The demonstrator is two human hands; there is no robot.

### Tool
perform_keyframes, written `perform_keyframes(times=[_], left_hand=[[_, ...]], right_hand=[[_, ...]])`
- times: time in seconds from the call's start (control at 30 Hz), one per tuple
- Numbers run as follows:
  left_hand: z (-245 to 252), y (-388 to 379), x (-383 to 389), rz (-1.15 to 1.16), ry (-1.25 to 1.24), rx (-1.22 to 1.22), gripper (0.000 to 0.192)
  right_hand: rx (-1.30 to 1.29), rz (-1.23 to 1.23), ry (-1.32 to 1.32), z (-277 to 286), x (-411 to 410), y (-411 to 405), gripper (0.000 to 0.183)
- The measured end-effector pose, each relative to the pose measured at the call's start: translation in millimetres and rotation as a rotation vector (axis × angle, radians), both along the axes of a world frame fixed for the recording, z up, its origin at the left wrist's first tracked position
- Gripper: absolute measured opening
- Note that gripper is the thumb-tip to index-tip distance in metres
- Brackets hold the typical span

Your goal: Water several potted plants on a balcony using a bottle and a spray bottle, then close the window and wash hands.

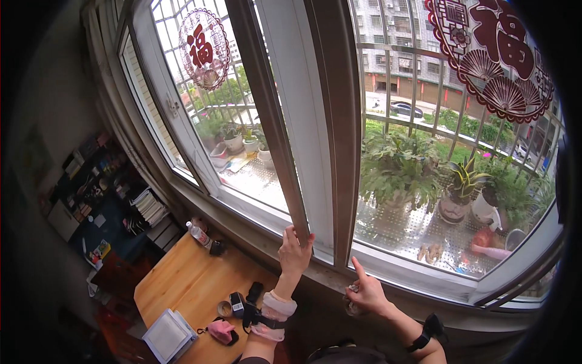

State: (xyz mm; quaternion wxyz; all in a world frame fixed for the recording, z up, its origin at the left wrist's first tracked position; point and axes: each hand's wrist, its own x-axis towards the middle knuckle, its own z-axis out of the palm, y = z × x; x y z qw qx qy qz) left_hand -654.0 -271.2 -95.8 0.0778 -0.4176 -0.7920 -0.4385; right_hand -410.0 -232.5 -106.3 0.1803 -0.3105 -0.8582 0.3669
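My left hand (294, 252) grips the lower end of a brown vertical window sash frame (277, 132), fingers on one side and thumb on the other. A pink-and-white sleeve cuff with a black strap (275, 316) is around that forearm. Just right of it, my right hand (370, 291) points its index finger toward the foot of a second brown upright (334, 136). Whether that fingertip touches the frame I cannot tell. The other fingers hold a crumpled greyish cloth or wipe (351, 300), partly hidden by the hand. The window pane (400, 236) is at the right.
A wooden table (182, 277) at lower left bears a plastic bottle (198, 234), a tape roll (224, 309), a pink pouch (221, 330) and a white box (169, 337). Potted plants (400, 168) stand outside behind metal bars (436, 100). Red stickers (203, 49) decorate the panes.
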Motion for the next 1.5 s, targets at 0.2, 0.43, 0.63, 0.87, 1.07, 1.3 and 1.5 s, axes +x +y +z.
perform_keyframes(times=[0.2,0.43,0.63,0.87,1.07,1.3,1.5], left_hand=[[-6,-2,-1,-0.033,-0.01,0.008,0.053],[-3,-5,1,-0.135,-0.028,0.022,0.057],[-1,-8,1,-0.149,-0.09,-0.009,0.066],[7,0,3,-0.115,-0.036,0.024,0.072],[5,-1,3,-0.127,-0.103,0.032,0.067],[3,-6,2,-0.18,-0.168,0.036,0.056],[-56,-2,7,-0.216,-0.541,0.481,0.045]], right_hand=[[-0.037,0.023,0.034,-5,-11,-5,0.098],[-0.159,0.157,0.068,-2,-26,6,0.102],[-0.097,0.189,0.094,-13,-47,13,0.099],[-0.191,0.224,0.165,-6,-66,21,0.1],[-0.213,0.255,0.155,-11,-69,17,0.103],[-0.324,0.294,0.107,-6,-69,12,0.112],[-0.258,0.152,0.16,-6,-32,0,0.1]])
